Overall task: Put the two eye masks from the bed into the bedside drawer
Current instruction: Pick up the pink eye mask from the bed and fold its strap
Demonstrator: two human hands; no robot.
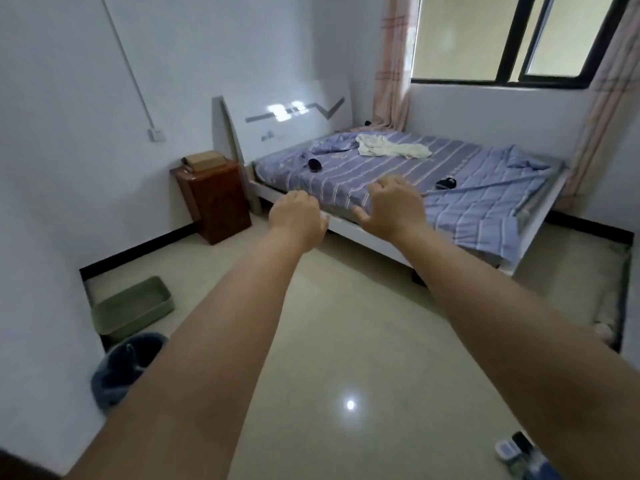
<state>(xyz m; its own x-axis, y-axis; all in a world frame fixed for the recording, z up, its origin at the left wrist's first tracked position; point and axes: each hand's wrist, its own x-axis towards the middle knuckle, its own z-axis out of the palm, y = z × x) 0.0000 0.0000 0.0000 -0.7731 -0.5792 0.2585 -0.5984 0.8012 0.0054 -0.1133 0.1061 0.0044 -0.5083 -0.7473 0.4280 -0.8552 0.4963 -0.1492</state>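
Note:
Two dark eye masks lie on the blue striped bed (467, 202): one eye mask (314, 164) near the headboard, the other eye mask (445, 183) toward the middle right. A brown wooden bedside cabinet (216, 199) stands left of the bed, its front shut as far as I can tell. Both my arms stretch forward over the floor. My left hand (296, 216) hangs with fingers curled downward and holds nothing. My right hand (393, 206) is spread, fingers apart, empty. Both hands are short of the bed's near edge.
A cardboard box (204, 160) sits on top of the cabinet. A white cloth (391, 147) lies crumpled on the bed. On the floor at the left stand a green tray (133, 306) and a dark bin (124, 365). A window and curtains are behind the bed.

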